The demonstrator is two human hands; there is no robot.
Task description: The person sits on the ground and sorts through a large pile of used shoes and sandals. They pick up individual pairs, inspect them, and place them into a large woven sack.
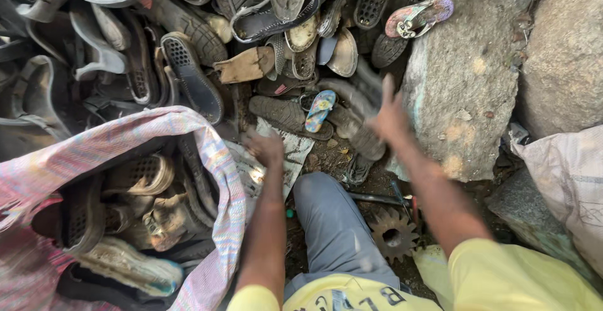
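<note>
A large woven sack [217, 160], striped pink, white and pale blue, is seen open at the lower left, filled with worn sandals. A second sack [565, 173], whitish with faint print, is set at the right edge beside the boulders.

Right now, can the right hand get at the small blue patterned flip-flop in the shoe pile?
Probably yes. The right hand is open and blurred just right of the blue patterned flip-flop, which lies on top of dark soles with nothing covering it. Only a dark shoe sits between them.
</note>
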